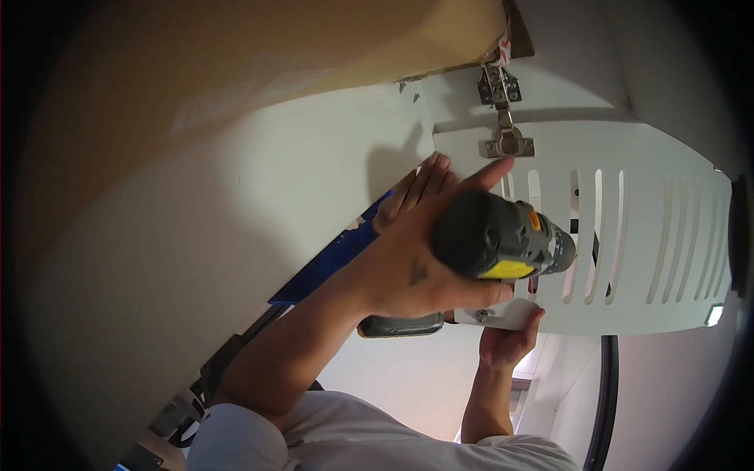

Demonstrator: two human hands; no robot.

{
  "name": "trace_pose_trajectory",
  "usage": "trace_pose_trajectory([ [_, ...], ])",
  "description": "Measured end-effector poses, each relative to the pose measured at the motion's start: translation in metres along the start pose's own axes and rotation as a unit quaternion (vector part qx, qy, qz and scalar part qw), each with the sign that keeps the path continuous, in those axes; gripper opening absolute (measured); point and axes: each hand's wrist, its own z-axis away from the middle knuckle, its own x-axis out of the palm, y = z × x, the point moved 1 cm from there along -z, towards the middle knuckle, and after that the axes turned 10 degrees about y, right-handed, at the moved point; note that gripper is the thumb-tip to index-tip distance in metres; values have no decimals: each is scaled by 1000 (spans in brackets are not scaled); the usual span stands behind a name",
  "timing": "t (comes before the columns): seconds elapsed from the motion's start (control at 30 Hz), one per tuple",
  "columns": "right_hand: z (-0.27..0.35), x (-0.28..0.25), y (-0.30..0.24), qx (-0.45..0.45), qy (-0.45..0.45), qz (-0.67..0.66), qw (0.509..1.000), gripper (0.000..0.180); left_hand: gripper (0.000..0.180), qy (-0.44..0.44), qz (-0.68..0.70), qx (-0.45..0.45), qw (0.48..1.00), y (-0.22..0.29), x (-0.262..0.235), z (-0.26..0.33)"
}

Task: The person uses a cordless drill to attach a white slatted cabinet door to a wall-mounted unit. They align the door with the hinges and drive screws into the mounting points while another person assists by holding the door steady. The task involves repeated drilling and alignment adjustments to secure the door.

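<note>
My left hand (pixel 416 267) is wrapped round a black cordless drill (pixel 468 235) with yellow and orange patches. Its chuck points right, across a white slotted cabinet door (pixel 640 153), but I cannot tell whether the tip touches it. The battery base (pixel 400 326) shows under my wrist. My right hand (pixel 510 345) grips the door's near edge, thumb on the face, fingers mostly hidden behind. At the far edge, a metal hinge (pixel 499 90) joins the door to a white panel. A screw fitting (pixel 484 316) sits close to my right hand.
A large brown cardboard sheet or box (pixel 259 55) spans the upper left. Several small screws (pixel 404 86) lie on the white board (pixel 306 165). Dark toes or fingers (pixel 416 188) show behind my left hand, above a blue object (pixel 330 263). Dark items (pixel 177 420) lie lower left.
</note>
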Motion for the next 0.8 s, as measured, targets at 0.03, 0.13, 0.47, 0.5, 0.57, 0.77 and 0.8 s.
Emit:
trace_pose_trajectory([
  [0.03, 0, -5, 1, 2, 15, -1, 1000, 57, 106, -6, -14, 8, 1000, 6, -4, 6],
  [0.13, -3, -25, 4, 7, 51, -3, 999, 56, 98, -33, -37, 41, 998, 23, -19, 27],
  [0.47, -6, -66, 17, -25, 74, -17, 997, 59, 75, 63, 94, -46, 992, 44, -69, 128],
  [0.5, -1, -66, 18, -26, 56, -29, 998, 58, 75, 66, 94, -49, 992, 37, -74, 140],
  [0.57, 1, -78, 18, 6, -6, -65, 998, 60, 76, 13, 9, -107, 994, 41, -92, 146],
  [0.77, -8, -60, 3, 3, 73, 5, 997, 60, 82, 1, -137, -200, 970, 18, -107, 187],
  [0.8, -8, -62, 4, -1, 65, 8, 998, 60, 84, 15, -133, -232, 963, 13, -110, 193],
])
